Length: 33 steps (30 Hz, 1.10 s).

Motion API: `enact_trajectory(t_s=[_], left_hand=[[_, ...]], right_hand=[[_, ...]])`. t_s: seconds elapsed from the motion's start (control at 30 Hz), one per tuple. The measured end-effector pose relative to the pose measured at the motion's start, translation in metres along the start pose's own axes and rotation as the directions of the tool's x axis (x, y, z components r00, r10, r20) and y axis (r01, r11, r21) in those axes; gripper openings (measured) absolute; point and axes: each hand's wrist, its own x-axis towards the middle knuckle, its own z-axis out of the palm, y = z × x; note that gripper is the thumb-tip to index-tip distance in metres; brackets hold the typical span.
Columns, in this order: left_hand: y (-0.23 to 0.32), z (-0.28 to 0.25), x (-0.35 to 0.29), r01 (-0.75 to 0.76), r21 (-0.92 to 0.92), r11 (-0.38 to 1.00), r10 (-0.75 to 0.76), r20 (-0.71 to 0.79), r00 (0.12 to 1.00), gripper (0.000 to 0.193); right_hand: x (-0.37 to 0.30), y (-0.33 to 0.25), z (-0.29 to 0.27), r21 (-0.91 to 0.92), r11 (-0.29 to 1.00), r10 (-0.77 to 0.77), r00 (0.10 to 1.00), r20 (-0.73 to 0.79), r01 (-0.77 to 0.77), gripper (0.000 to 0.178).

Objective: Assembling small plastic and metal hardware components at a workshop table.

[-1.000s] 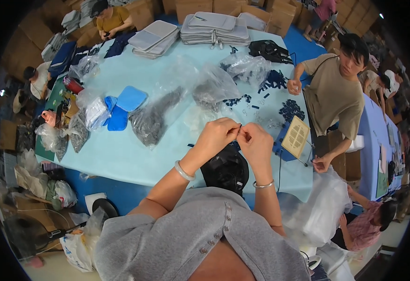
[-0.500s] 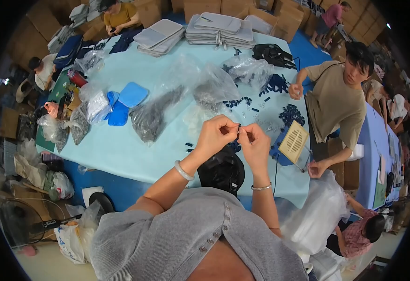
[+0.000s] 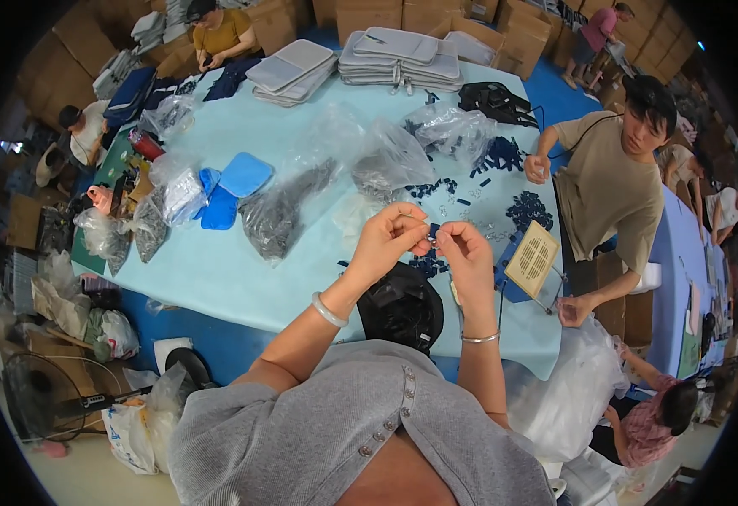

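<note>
My left hand (image 3: pixel 388 240) and my right hand (image 3: pixel 465 257) meet above the near part of the table, each in a pinch. Between their fingertips is a small dark blue tab (image 3: pixel 434 229) with a shiny bit at its lower end. The fingers partly cover it, so its exact shape is hard to make out. Just below my hands a black bag (image 3: pixel 401 305) lies at the table's near edge. More small dark blue pieces (image 3: pixel 428 266) lie behind my fingers, and a heap of them (image 3: pixel 527 211) sits farther right.
The light blue table (image 3: pixel 217 287) carries plastic bags of dark parts (image 3: pixel 274 221), blue pouches (image 3: pixel 245 174) and stacked grey cases (image 3: pixel 398 61). At right stands a small device with a beige top plate (image 3: pixel 532 259). A co-worker (image 3: pixel 609 185) stands beside it. A large plastic bag (image 3: pixel 559 388) bulges at right.
The dark blue tab shows more plainly between my fingertips. My right hand has shifted slightly right and its fingers have turned. The whole view has moved a little.
</note>
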Motion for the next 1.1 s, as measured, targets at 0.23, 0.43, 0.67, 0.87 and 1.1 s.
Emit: enact_trajectory(t_s=[0.23, 0.43, 0.67, 0.87, 1.1], left_hand=[[-0.004, 0.000, -0.001, 0.006, 0.005, 1.000, -0.006, -0.003, 1.000, 0.011], [-0.004, -0.012, 0.000, 0.169, -0.078, 0.982, -0.162, 0.087, 0.983, 0.014], [0.000, -0.018, -0.005, 0.237, -0.097, 0.967, -0.227, 0.102, 0.968, 0.019], [-0.004, -0.026, -0.005, 0.212, -0.057, 0.976, -0.202, 0.143, 0.969, 0.020], [-0.001, -0.010, -0.007, -0.161, 0.275, 0.948, 0.202, -0.129, 0.971, 0.014]], right_hand=[[-0.001, 0.003, 0.011, -0.299, 0.934, -0.240, 0.963, -0.125, 0.194, 0.008], [-0.006, -0.007, 0.014, -0.179, 0.978, -0.121, 0.990, -0.075, 0.106, 0.007], [-0.005, -0.010, 0.013, -0.146, 0.989, -0.031, 0.999, -0.006, 0.030, 0.008], [-0.001, -0.011, 0.018, -0.430, 0.897, -0.111, 0.994, 0.018, 0.108, 0.009], [0.004, -0.007, 0.022, -0.532, 0.837, -0.179, 0.983, -0.040, 0.131, 0.008]])
